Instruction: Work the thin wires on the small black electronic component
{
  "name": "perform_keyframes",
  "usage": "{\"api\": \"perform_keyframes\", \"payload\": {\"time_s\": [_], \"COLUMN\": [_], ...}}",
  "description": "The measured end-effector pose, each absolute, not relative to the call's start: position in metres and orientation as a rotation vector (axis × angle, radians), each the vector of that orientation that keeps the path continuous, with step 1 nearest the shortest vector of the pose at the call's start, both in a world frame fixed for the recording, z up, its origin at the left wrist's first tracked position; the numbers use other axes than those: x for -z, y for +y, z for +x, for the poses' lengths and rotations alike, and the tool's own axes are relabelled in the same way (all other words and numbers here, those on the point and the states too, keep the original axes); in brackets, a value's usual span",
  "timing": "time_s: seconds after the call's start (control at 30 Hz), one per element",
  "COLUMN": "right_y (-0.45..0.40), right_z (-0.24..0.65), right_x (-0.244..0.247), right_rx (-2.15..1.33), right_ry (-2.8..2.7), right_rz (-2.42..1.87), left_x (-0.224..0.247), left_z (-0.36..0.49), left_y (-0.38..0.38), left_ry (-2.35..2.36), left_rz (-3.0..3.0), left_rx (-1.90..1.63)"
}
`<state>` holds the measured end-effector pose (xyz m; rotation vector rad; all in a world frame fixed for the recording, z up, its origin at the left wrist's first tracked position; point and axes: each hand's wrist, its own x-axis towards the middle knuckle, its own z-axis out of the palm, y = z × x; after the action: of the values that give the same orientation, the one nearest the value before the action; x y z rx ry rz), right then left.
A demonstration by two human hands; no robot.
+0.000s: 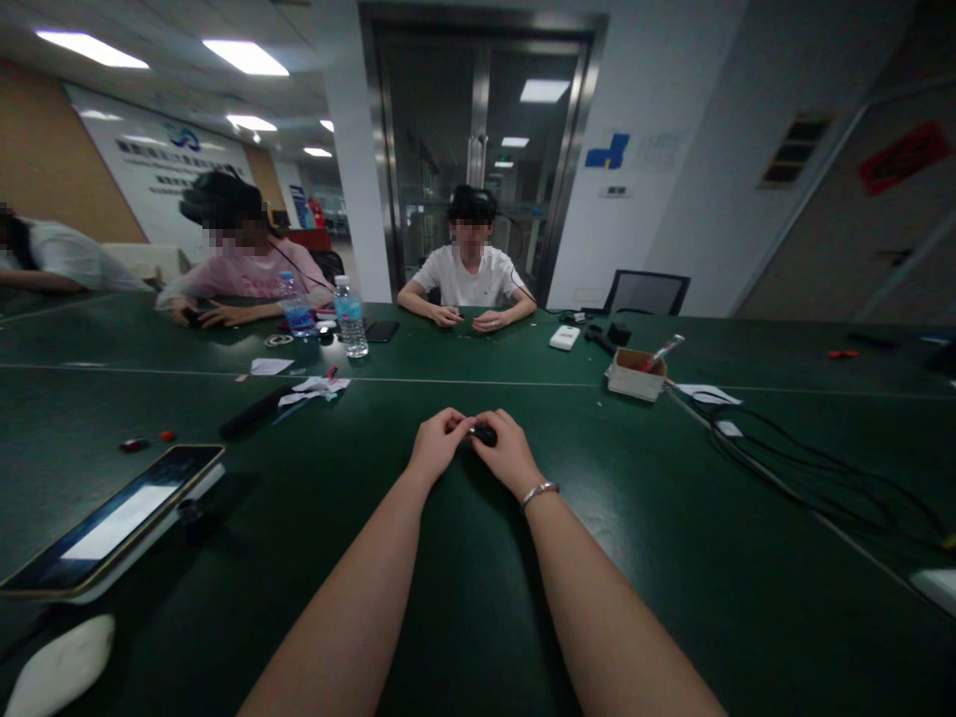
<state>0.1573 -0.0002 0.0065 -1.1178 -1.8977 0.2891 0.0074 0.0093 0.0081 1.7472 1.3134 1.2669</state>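
Observation:
Both hands meet over the middle of the dark green table [478, 558]. My right hand [508, 450], with a silver bracelet at the wrist, is closed on a small black object [485, 435]. My left hand [439, 443] touches it from the left, its thumb and fingers pinched at a small shiny end of the object. What exactly the left fingertips grip is too small to make out.
A phone on a stand [119, 523] and a white mouse-like object [64, 665] lie at the left. Water bottles [351, 321], a small box [636, 376] and black cables [814, 463] are farther off. Several people sit across the table.

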Motion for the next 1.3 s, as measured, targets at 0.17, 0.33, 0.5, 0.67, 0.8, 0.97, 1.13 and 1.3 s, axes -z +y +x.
{"api": "perform_keyframes", "payload": {"time_s": [0.17,0.33,0.5,0.67,0.8,0.97,1.13,1.3], "right_y": [0.0003,0.0028,0.0024,0.0012,0.0019,0.0040,0.0055,0.0071], "right_z": [0.1586,0.1610,0.1611,0.1615,0.1618,0.1618,0.1618,0.1617], "right_x": [-0.0080,-0.0079,-0.0086,-0.0089,-0.0087,-0.0079,-0.0053,-0.0017], "right_rx": [-0.311,-0.327,-0.319,-0.313,-0.319,-0.342,-0.358,-0.362], "right_ry": [-1.862,-1.794,-1.809,-1.827,-1.822,-1.803,-1.793,-1.792], "right_rz": [-1.137,-1.165,-1.156,-1.157,-1.151,-1.184,-1.179,-1.164], "left_x": [-0.0046,-0.0023,-0.0023,-0.0019,-0.0005,-0.0007,-0.0020,-0.0039], "left_z": [0.0077,0.0089,0.0083,0.0077,0.0077,0.0080,0.0087,0.0083], "left_y": [0.0120,0.0132,0.0130,0.0138,0.0150,0.0149,0.0146,0.0134], "left_ry": [1.243,1.086,1.085,1.137,1.176,1.125,1.094,1.191], "left_rz": [1.800,1.814,1.819,1.806,1.791,1.778,1.800,1.763], "left_rx": [-1.342,-1.341,-1.313,-1.291,-1.291,-1.348,-1.298,-1.299]}}
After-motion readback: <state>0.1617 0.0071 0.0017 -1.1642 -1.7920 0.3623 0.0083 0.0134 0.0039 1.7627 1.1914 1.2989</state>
